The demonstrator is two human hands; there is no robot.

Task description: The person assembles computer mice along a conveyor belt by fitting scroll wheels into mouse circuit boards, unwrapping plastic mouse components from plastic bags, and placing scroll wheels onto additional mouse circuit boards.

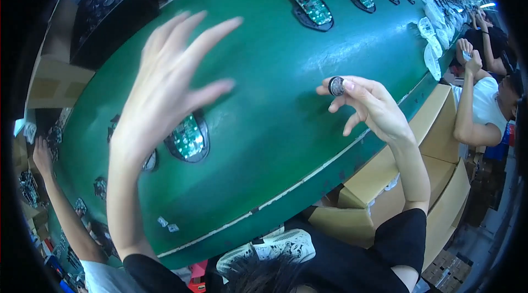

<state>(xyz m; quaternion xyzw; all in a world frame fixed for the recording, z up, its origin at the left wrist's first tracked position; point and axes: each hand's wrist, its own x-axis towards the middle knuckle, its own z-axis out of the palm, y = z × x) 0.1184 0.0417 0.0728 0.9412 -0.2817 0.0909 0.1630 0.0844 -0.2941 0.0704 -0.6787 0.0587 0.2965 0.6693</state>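
My left hand [165, 76] is raised over the left part of the green table, fingers spread and slightly blurred, with nothing in it. Partly behind its wrist lies a black housing with a green circuit board [188, 138]. My right hand [374, 103] pinches a small round part [336, 86] with a black rim and a greyish face between thumb and index finger. It is held above the table near the front edge, and the other fingers are loosely curled. What exactly the round part is, I cannot make out.
Along the far side stand black housings with circuit boards [312, 7] in a row. White shells [432, 40] are piled at the right. An open cardboard box [363, 224] adjoins the front edge. A black bin [107, 12] is at the far left. Co-workers sit on both sides.
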